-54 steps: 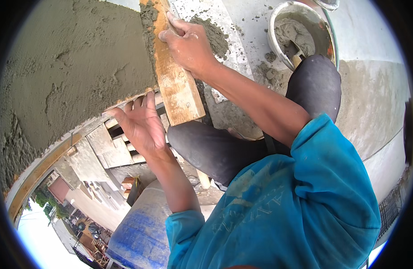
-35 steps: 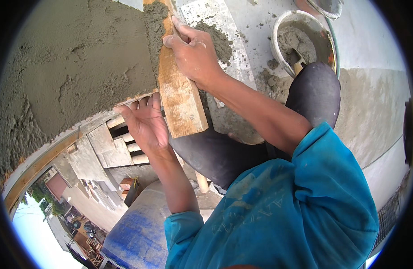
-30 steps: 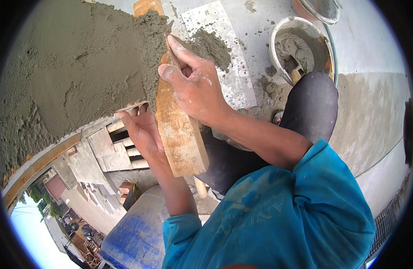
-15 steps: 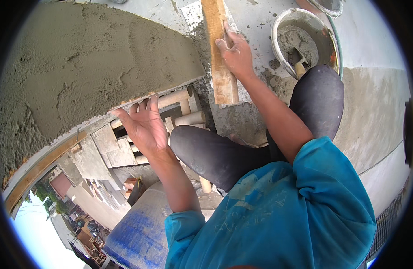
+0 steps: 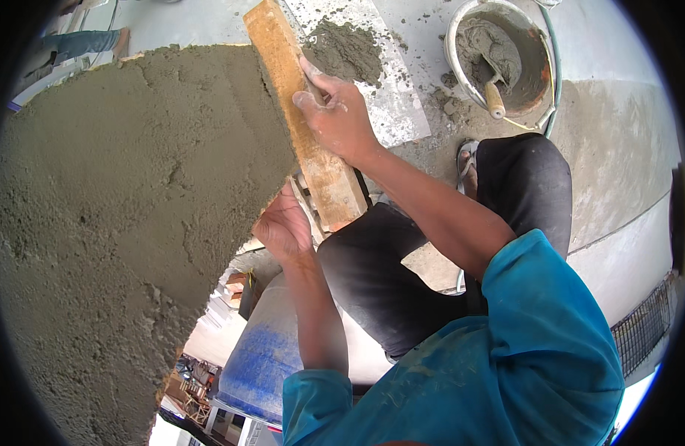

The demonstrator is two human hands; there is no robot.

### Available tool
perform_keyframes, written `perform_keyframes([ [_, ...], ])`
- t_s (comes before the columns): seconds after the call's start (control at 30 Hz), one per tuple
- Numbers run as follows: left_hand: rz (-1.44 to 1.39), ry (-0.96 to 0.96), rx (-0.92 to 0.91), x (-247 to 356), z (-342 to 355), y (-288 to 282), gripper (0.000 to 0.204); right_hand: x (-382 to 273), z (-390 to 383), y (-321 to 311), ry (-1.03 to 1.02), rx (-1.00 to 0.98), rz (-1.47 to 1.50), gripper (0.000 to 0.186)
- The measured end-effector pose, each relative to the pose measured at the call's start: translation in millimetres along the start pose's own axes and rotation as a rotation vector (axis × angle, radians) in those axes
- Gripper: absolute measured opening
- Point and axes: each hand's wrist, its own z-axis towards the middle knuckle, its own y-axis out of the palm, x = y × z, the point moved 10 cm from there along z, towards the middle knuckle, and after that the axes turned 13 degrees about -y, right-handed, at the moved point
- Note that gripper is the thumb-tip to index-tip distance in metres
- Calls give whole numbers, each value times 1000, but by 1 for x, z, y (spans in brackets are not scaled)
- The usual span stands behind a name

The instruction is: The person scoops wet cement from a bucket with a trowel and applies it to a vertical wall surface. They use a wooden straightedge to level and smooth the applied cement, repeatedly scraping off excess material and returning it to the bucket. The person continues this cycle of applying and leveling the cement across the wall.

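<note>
My right hand (image 5: 339, 119) is closed around the edge of a thick wooden plank (image 5: 331, 182), thumb and forefinger on its near side. The plank slants along the right edge of a broad bed of wet grey mortar (image 5: 149, 171), touching or nearly touching it. At the lower right rim of the mortar is my left hand (image 5: 283, 227), palm partly showing. Its fingertips disappear behind the rim, so its grip is hidden.
A bucket (image 5: 461, 63) at the upper right holds mortar and a wooden-handled trowel (image 5: 494, 100). Loose mortar (image 5: 346, 52) lies on a pale sheet (image 5: 402, 111). A blue drum (image 5: 261, 360) stands below left. Another person's limb (image 5: 90, 43) shows at the upper left.
The plank has moved left against the mortar's edge and tilted, with my right hand on it. My left hand's spread fingers have gone behind the rim. The view has shifted.
</note>
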Motion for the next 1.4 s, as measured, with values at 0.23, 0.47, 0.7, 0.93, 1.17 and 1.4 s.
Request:
perform_keyframes([
  [0.23,18,-224,20,-14,-16,-35,54,-80,-46,-5,28,5,-17,58],
  [0.47,-27,-228,260,57,-106,29,86,-15,23,3,173,-7,-122,58],
  [0.7,-327,-91,-115,133,-134,118,108,-96,-28,4,119,28,-77,58],
  [0.93,-596,-158,-105,131,-126,118,113,-54,-3,3,143,72,-234,54],
  [1.17,-698,-132,-72,130,-125,112,122,-39,17,10,304,-101,-228,54],
  [1.4,-344,-17,74,141,-126,94,136,-100,-22,-2,69,-9,-237,56],
])
